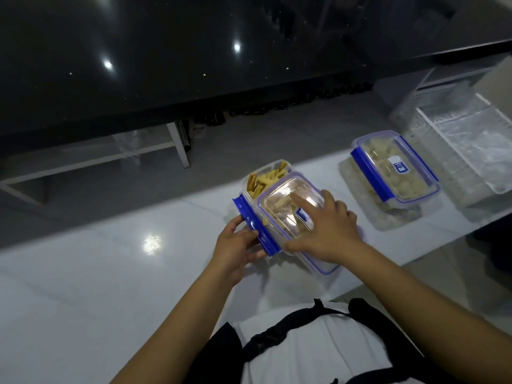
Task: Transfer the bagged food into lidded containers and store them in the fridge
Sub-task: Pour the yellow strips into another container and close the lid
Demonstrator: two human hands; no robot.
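Note:
A clear container (250, 178) holding yellow fry-like sticks (266, 178) stands on the white counter. Its clear lid with blue clips (279, 200) lies askew over it, leaving the far left corner uncovered. My left hand (238, 245) grips the lid's blue side clip (256, 227) at the near left. My right hand (324, 225) rests flat on top of the lid with fingers spread. A second container (393, 173), lid on and blue clips down, holds pale round pieces to the right.
Crumpled empty clear bags (465, 151) lie at the far right of the white counter (97, 267). Beyond the counter's far edge sit a grey floor, a white frame (177, 145) and a dark glossy surface (166, 51).

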